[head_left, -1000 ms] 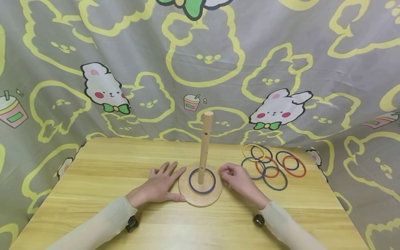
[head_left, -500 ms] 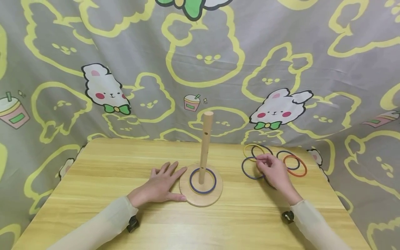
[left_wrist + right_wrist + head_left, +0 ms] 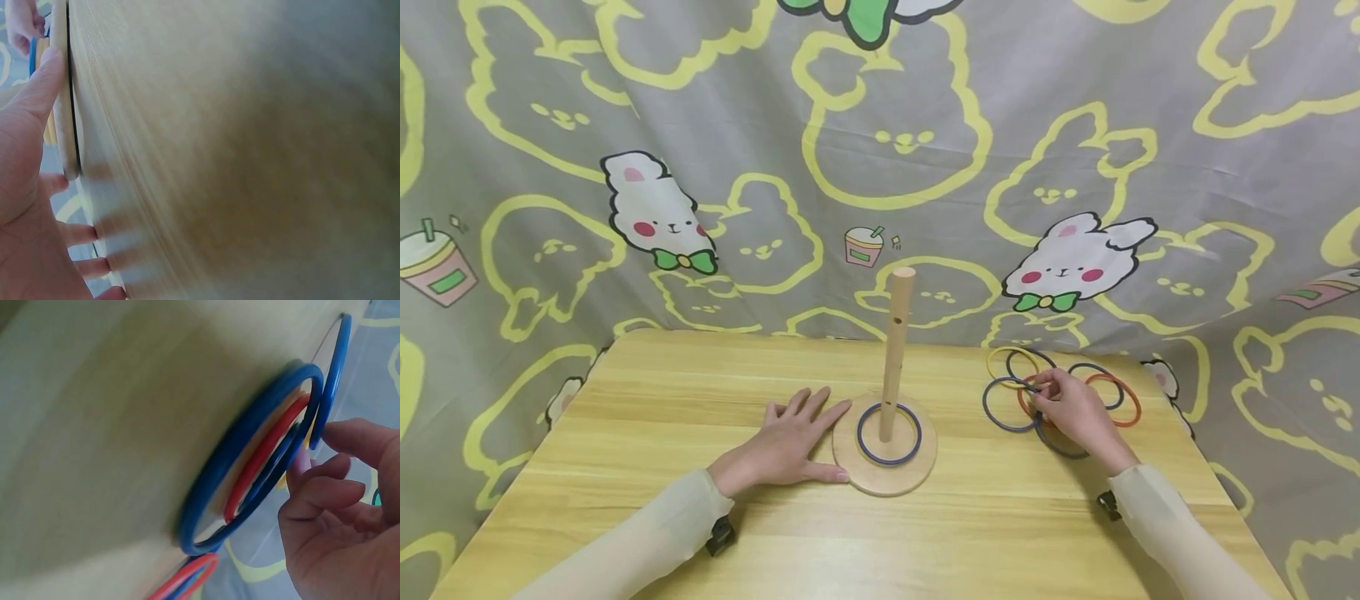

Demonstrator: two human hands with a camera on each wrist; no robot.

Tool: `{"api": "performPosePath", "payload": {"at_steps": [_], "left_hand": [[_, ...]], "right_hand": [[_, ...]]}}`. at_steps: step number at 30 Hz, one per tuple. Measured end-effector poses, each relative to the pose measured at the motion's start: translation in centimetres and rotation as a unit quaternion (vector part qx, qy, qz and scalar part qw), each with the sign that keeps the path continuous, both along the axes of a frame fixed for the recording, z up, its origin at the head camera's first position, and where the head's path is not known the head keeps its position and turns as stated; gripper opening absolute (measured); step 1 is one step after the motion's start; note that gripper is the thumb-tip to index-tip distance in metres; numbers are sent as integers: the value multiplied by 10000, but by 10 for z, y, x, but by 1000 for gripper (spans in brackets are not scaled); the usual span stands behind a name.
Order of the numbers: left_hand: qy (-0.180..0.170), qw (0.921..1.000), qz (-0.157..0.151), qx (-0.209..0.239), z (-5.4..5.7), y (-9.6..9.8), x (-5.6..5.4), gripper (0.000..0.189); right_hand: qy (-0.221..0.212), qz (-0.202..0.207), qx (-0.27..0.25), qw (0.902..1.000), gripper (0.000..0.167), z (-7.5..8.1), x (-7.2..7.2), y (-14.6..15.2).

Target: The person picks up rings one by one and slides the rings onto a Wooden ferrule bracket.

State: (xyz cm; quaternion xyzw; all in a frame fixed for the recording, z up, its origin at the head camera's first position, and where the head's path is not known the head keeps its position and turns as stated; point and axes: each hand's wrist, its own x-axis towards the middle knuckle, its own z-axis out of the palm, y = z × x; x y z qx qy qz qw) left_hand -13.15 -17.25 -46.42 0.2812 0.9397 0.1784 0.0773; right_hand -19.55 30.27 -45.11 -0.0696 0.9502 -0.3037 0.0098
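A grey curtain with cartoon prints hangs behind the wood-grained surface, where one round base with one upright peg, circled by a blue ring with yellow showing beneath, stands at the frame's centre. At centre right lie four blue rings, two red rings and one yellow ring. The left grip, fingers spread, touches the base's edge, while the right grip pinches the leftmost loose blue ring's right edge.

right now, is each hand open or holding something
Left hand: open, touching the wooden base.
Right hand: closed, pinching a blue ring.
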Motion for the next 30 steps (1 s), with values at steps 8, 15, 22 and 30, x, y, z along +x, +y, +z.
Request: {"api": "performPosePath", "payload": {"at_steps": [8, 15, 22, 30], "left_hand": [[-6, 10000, 21, -38, 1, 0, 1, 107], [1, 10000, 26, -27, 0, 1, 0, 107], [-19, 9999, 7, -101, 0, 1, 0, 108], [-77, 9999, 23, -101, -1, 1, -1, 109]], "right_hand": [[87, 332, 38, 9994, 24, 6, 8, -13], [349, 797, -68, 9962, 19, 19, 27, -37], [533, 1127, -18, 9922, 21, 39, 50, -56], [603, 1759, -668, 9803, 27, 75, 71, -84]]}}
